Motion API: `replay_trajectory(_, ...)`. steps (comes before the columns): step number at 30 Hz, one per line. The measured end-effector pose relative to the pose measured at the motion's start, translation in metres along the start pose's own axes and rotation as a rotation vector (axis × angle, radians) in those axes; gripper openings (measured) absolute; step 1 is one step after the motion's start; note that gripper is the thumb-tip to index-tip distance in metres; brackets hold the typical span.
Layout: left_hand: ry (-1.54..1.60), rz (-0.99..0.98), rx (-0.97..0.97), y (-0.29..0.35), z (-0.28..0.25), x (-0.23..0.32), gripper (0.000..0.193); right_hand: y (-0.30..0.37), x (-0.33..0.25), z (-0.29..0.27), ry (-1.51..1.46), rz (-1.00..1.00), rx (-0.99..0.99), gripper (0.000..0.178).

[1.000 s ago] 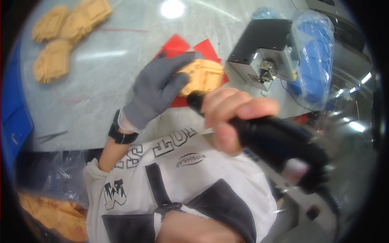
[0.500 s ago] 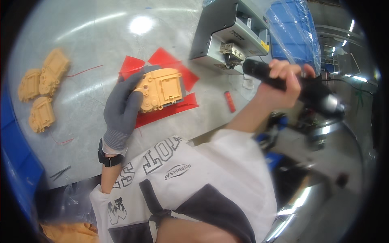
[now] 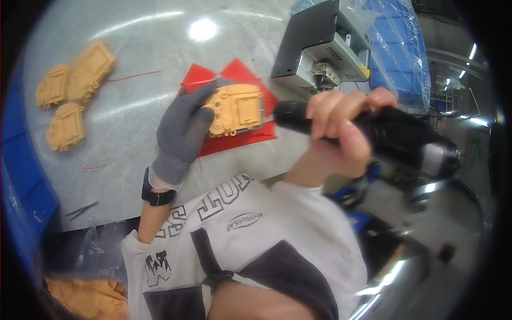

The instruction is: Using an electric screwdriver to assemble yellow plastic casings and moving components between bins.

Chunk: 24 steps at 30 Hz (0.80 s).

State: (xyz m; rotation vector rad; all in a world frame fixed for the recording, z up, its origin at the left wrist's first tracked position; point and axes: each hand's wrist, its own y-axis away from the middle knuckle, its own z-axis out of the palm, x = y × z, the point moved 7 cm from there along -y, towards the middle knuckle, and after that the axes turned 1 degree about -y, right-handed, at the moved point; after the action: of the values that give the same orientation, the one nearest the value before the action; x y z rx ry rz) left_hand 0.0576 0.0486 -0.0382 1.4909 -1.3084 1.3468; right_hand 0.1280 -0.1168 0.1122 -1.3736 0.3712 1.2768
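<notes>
The left hand (image 3: 184, 125), in a gray glove (image 3: 173, 136), grasps an orange housing (image 3: 237, 109) by its left side, its thumb bent onto the upper face. The housing is over red sheets (image 3: 240, 143) in the middle of the worktop (image 3: 133, 144), back from the near edge; whether it rests on them or is lifted, I cannot tell. The bare right hand (image 3: 341, 120) is wrapped around a black handheld tool (image 3: 397, 141), whose narrow end points left and appears just beside the housing's right side; contact cannot be made out. Three more orange housings (image 3: 66, 128) lie clustered toward the worktop's left edge, with thin red strips (image 3: 133, 76) near them. A slender dark tool (image 3: 82, 211) lies by the near left corner. Toward the right edge stands a gray-and-black machine (image 3: 306, 40), and beside it a blue crate (image 3: 397, 50) under clear plastic. A blue bin (image 3: 24, 176) adjoins the left edge.
</notes>
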Motion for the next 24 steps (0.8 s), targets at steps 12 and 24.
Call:
replay_trajectory(12, 0.013, 0.041, 0.049, 0.001, -0.005, 0.008, 0.032, -0.02, 0.04, 0.045, 0.024, 0.004, -0.047, 0.041)
replay_trajectory(24, -0.052, 0.107, 0.057, 0.0, -0.006, 0.01, 0.03, -0.02, 0.061, 0.05, 0.147, 0.197, -0.107, 0.039)
